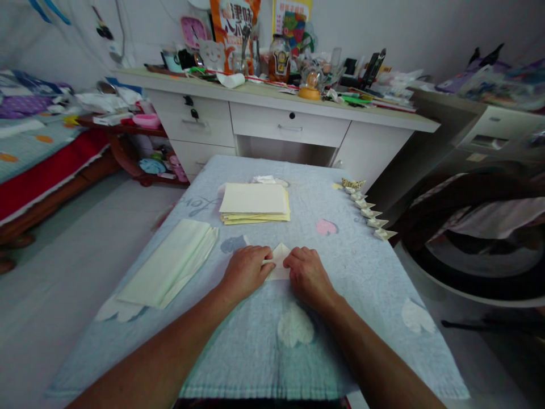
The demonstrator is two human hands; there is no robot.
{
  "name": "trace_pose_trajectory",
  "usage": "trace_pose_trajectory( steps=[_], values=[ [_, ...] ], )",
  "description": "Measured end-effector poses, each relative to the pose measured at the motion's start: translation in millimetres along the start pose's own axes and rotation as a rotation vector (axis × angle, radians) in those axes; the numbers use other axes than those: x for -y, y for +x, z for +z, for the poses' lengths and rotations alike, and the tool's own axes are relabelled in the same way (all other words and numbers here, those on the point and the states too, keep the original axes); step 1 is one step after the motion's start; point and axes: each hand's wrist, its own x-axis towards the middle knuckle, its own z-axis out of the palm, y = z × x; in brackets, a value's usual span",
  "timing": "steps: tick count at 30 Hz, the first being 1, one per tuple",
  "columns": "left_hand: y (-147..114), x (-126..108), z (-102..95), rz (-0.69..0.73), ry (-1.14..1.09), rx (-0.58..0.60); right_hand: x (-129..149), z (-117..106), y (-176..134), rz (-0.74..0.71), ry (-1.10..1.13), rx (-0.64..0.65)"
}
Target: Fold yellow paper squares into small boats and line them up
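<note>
Between my hands lies a small folded sheet of cream paper [280, 262], its pointed top facing away from me. My left hand [249, 267] pinches its left edge, thumb and fingers closed together. On the right edge, the curled fingers of my right hand [307, 274] grip and press the paper against the cloth. Beyond the hands sits a stack of cream and yellow paper sheets [254, 200]. A larger pale folded paper bundle [170, 262] rests to the left. Along the right edge stands a row of several small folded paper boats [369, 213], the farthest one patterned.
A blue patterned cloth [340, 335] covers the table. Behind it is a white desk [293, 116] crowded with a jar [279, 58], a pink clock [193, 32] and other items. A front-loading washing machine [481, 187] stands at right, a bed [42, 165] at left.
</note>
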Motion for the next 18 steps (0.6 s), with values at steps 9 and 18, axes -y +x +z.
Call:
trace_pose_trajectory(
  steps=[9, 18],
  values=[
    [-2.2, 7.2, -10.3, -0.024, 0.039, -0.063, 7.2, 8.1, 7.9, 0.169, 0.068, -0.045],
    [-2.5, 21.4, -16.2, -0.065, 0.027, -0.056, 12.8, 12.0, 11.0, 0.218, -0.017, -0.05]
  ],
)
